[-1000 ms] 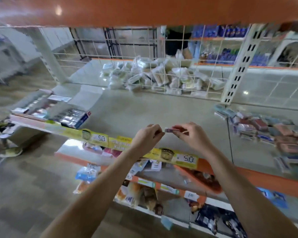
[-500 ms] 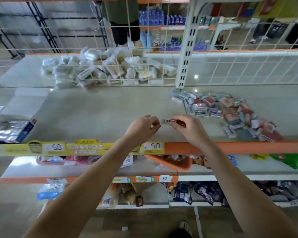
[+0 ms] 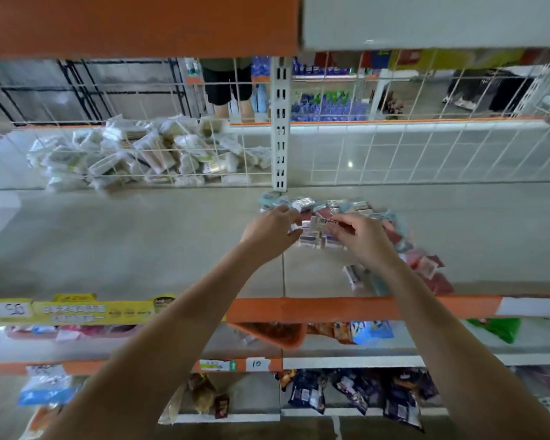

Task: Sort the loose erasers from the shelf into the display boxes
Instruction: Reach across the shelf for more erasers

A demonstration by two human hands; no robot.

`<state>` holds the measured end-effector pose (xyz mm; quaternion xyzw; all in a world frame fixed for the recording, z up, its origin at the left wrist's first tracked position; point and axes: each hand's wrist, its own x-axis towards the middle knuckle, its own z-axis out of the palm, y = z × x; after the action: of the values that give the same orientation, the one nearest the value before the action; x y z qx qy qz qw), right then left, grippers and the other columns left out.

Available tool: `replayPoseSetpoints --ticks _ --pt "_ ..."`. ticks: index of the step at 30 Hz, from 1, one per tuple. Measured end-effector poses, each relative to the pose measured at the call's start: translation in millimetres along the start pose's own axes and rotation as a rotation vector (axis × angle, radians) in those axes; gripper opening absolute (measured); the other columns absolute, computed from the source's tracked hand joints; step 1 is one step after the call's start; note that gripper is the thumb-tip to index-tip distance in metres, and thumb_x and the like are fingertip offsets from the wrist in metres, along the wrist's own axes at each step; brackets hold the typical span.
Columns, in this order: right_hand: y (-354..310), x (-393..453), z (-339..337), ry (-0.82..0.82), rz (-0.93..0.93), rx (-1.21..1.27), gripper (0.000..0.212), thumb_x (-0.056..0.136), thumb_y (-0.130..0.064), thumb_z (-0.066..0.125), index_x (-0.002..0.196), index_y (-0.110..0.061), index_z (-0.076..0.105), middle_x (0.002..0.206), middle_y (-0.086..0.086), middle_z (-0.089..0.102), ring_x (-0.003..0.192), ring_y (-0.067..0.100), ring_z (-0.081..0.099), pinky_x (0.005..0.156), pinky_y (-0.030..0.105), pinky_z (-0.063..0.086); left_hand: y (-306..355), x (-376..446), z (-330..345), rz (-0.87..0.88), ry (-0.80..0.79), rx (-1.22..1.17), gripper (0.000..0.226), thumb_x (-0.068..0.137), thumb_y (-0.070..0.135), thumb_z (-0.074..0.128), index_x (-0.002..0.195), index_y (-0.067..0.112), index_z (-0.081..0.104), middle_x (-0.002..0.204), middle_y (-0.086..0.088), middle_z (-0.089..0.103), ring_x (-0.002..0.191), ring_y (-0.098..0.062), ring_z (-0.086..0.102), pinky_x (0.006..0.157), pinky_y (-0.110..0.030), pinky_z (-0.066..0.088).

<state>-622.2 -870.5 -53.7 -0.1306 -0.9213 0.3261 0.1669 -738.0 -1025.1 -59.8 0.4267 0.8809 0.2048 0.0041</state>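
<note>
Your right hand pinches a small wrapped eraser with a barcode label between thumb and fingertips, holding it just above the heap of loose erasers. Your left hand is right beside it, fingers curled loosely toward the same eraser; you cannot tell from this view whether those fingertips actually touch it or hold anything.

The heap spreads over the shelf from its back edge, at the foot of the white slotted upright, down toward the orange front edge on the right. Most pieces are red, pale blue or white in clear wrap, blurred in places.

Behind the wire grid at the back left lies a pile of white packets. A yellow price strip runs along the front edge on the left. Dark snack bags fill the lower shelves.
</note>
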Motion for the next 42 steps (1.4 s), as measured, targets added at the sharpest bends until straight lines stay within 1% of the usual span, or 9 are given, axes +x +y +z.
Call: replayPoseSetpoints --ticks 3,7,10,15,24,29,36,39,42 --pt "17.4 8.6 -12.4 -0.02 0.004 -0.014 0.033 0.092 -0.03 0.056 0.12 -0.012 0.062 0.104 0.001 0.068 0.081 0.008 0.058 0.062 0.005 0.037 4.4 18.3 13.6 -0.057 -0.022 0.055 0.035 0.091 0.033 0.057 0.122 0.017 0.055 0.119 -0.005 0.055 0.105 -0.025 0.056 0.084 -0.044 0.051" --pt "29.7 13.8 -21.6 -0.092 0.01 -0.001 0.03 0.094 -0.029 0.051 0.117 -0.013 0.062 0.083 -0.007 0.064 0.066 0.008 0.06 0.063 0.022 0.051 3.8 27.0 24.1 -0.126 -0.032 0.055 0.038 0.09 0.04 0.056 0.114 0.011 0.059 0.112 -0.006 0.053 0.094 -0.023 0.058 0.08 -0.042 0.052" --pt "36.2 16.7 -23.1 -0.136 0.004 -0.009 0.029 0.095 -0.03 0.048 0.114 -0.013 0.061 0.083 -0.007 0.063 0.065 0.001 0.057 0.057 0.013 0.047 2.7 27.2 25.8 -0.145 -0.059 0.065 0.035 0.088 0.03 0.061 0.119 0.012 0.059 0.113 -0.007 0.052 0.096 -0.023 0.056 0.082 -0.041 0.051" --pt "35.7 15.6 -23.6 -0.226 0.015 0.069 0.024 0.096 -0.031 0.046 0.109 -0.016 0.06 0.077 -0.006 0.064 0.059 0.008 0.062 0.051 0.013 0.048 0.0 18.5 23.0 -0.13 -0.032 0.045 0.031 0.087 0.024 0.063 0.117 0.019 0.061 0.108 -0.004 0.059 0.093 -0.021 0.057 0.078 -0.037 0.051" --pt "-0.6 29.9 11.0 -0.293 -0.123 0.179 0.022 0.094 -0.027 0.052 0.108 -0.015 0.064 0.085 -0.002 0.069 0.07 0.009 0.065 0.064 0.012 0.048 -23.4 -37.6 -11.2 -0.089 0.184 -0.041 0.026 0.086 0.023 0.062 0.111 0.017 0.064 0.099 -0.001 0.064 0.084 -0.017 0.056 0.074 -0.033 0.048" --pt "-57.0 27.5 52.2 -0.41 -0.104 0.47 0.019 0.093 -0.016 0.055 0.108 -0.009 0.063 0.083 0.0 0.067 0.078 0.019 0.068 0.076 0.03 0.058 -52.3 -98.9 -50.3 -0.257 0.241 -0.084 0.024 0.092 0.034 0.055 0.11 0.02 0.065 0.095 0.005 0.063 0.073 -0.01 0.056 0.07 -0.026 0.046" --pt "-166.4 7.5 120.7 -0.572 -0.245 0.572 0.014 0.095 -0.017 0.051 0.09 -0.018 0.064 0.072 0.002 0.067 0.067 0.018 0.066 0.068 0.027 0.057 -105.5 -204.1 -105.7 -0.672 0.314 -0.49 0.025 0.094 0.029 0.054 0.071 0.023 0.062 0.056 0.012 0.06 0.051 -0.005 0.054 0.05 -0.021 0.044" --pt "-220.2 -4.4 158.3 -0.652 -0.295 0.595 0.017 0.095 -0.018 0.05 0.086 -0.019 0.065 0.07 0.001 0.067 0.064 0.017 0.065 0.068 0.027 0.057 -131.3 -254.6 -131.0 -0.8 0.392 -0.728 0.028 0.093 0.032 0.054 0.071 0.018 0.064 0.068 0.0 0.061 0.055 -0.012 0.055 0.053 -0.023 0.043" --pt "-252.2 -10.8 183.1 -0.686 -0.309 0.606 0.023 0.095 -0.019 0.05 0.089 -0.004 0.067 0.069 0.003 0.068 0.064 0.019 0.064 0.067 0.028 0.056 -143.2 -286.9 -151.4 -0.835 0.425 -0.808 0.026 0.095 0.027 0.052 0.076 0.013 0.063 0.07 0.001 0.062 0.049 -0.007 0.053 0.049 -0.017 0.043"
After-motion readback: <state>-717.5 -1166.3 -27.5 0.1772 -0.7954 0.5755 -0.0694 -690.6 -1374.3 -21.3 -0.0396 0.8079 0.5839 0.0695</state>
